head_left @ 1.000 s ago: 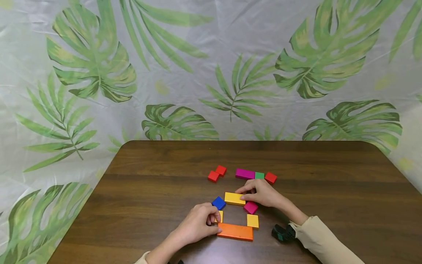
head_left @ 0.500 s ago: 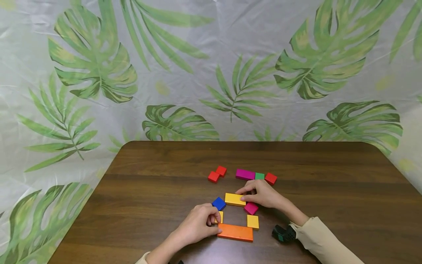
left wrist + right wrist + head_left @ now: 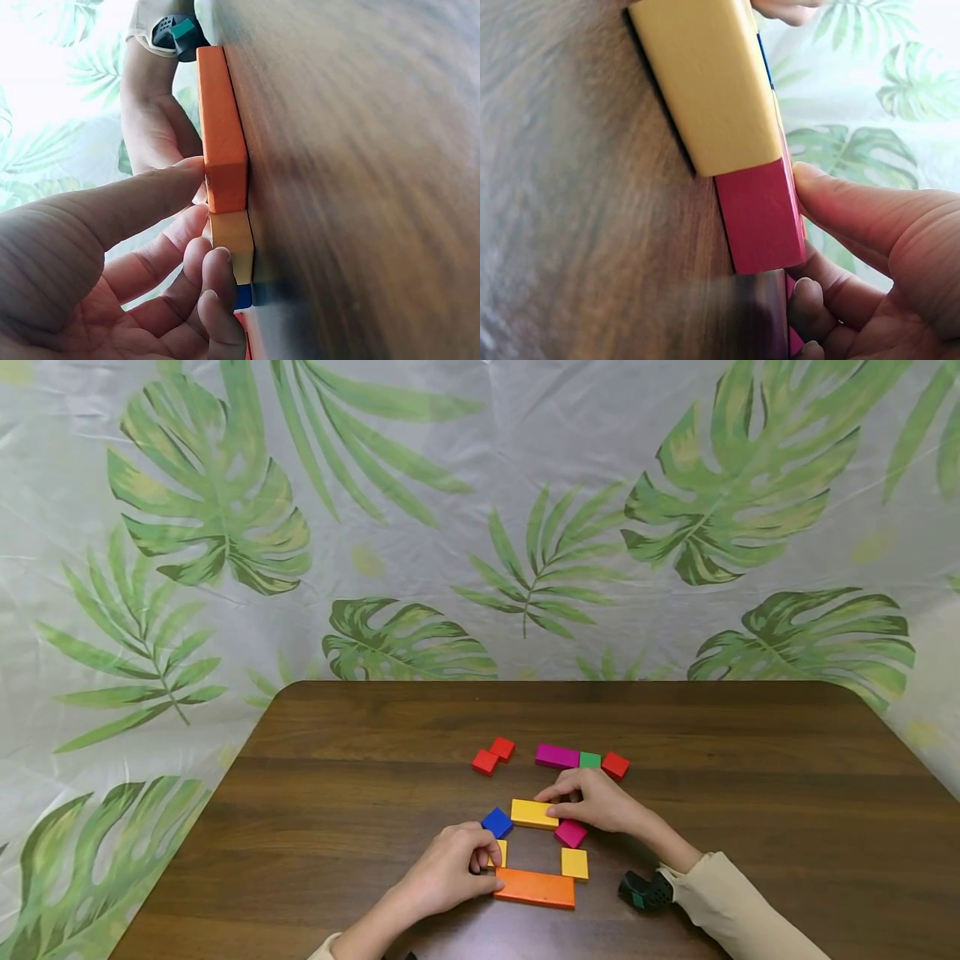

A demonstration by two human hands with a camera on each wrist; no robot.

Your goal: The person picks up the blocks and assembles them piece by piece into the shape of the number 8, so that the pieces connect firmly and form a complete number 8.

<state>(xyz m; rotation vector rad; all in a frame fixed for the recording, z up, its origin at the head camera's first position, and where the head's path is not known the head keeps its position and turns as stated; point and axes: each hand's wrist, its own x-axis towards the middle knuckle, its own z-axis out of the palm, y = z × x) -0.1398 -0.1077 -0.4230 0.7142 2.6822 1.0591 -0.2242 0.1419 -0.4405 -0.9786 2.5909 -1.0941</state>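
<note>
In the head view, my left hand (image 3: 452,870) rests its thumb on the left end of a long orange block (image 3: 536,888). Its bent fingers touch a small yellow block (image 3: 232,244), which they partly cover. My right hand (image 3: 592,797) holds the right end of a yellow bar (image 3: 529,812) between thumb and index finger. A blue square block (image 3: 497,822) lies at that bar's left end, turned cornerwise. On the right are a pink block (image 3: 571,833) and another yellow square block (image 3: 575,864). Together these blocks form a ring on the table.
Behind the ring lie two red blocks (image 3: 493,756), a purple bar (image 3: 557,756), a green block (image 3: 590,760) and a third red block (image 3: 616,765). A black device (image 3: 645,890) sits at my right wrist. A leaf-patterned cloth (image 3: 420,552) hangs beyond the wooden table (image 3: 360,735).
</note>
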